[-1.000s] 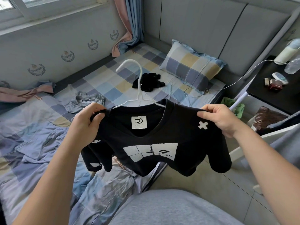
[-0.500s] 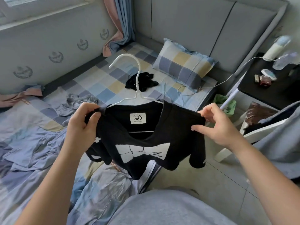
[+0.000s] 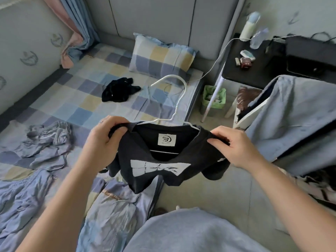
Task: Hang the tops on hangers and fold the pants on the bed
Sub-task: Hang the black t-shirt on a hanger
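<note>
A black T-shirt (image 3: 163, 160) with a white chest print hangs in mid-air between a person's two hands, above the near edge of a bed (image 3: 76, 106) with checked sheets. A white hanger (image 3: 177, 104) sits inside the neck, its hook rising clear above the collar and its crossbar showing through the neck opening. The left hand (image 3: 101, 140) grips the bunched shoulder on its side, fingers curled around the fabric; the right hand (image 3: 236, 144) pinches the other shoulder seam between thumb and fingers. To finish this step well, each shoulder seam probably wants drawing out along its hanger arm until the collar sits centred under the hook. The left shoulder looks more bunched, so it likely needs smoothing first. Crumpled blue garments (image 3: 45, 140) lie on the bed beyond, and a small black garment (image 3: 118, 91) lies near the pillow (image 3: 161, 55).
</note>
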`<state>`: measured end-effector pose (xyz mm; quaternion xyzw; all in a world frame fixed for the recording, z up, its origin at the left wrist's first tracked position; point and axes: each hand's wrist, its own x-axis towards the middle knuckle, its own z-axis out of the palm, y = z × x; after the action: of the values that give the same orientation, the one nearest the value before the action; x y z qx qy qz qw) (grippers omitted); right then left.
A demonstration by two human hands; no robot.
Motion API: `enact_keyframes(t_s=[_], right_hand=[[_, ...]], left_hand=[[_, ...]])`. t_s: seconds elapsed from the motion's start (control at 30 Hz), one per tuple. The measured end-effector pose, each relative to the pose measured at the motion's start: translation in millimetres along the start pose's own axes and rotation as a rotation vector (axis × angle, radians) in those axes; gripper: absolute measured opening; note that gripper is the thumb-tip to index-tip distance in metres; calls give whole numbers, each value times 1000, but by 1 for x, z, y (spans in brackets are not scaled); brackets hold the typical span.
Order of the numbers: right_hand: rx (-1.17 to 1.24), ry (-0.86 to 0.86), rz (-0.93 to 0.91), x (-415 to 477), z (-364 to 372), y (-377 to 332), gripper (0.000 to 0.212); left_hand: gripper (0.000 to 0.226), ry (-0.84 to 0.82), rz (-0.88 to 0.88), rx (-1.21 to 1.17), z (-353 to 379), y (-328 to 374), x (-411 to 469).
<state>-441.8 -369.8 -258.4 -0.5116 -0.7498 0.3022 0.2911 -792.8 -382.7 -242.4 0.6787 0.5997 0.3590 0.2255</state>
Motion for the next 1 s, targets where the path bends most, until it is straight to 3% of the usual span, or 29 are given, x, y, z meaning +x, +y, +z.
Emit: enact_keyframes(t_s=[0.1,0.23,0.47,0.73,1.0], right_hand=[[43,55,89,-39,-22,10,33],[137,222,233,-101,-58,27,21],[123,552,425,-233,-151,53,26],[119,830,626,-394,-238,83,33],[141,1032,824,-501,-282,94,24]], left_hand=[[22,-135,139,104,34,11,18],[19,-282,323,143,94,48,39],[22,-409,445,94,225,147,58],[28,-523,594,66,399,299,18],[41,-709,818,31,515,414,-23]])
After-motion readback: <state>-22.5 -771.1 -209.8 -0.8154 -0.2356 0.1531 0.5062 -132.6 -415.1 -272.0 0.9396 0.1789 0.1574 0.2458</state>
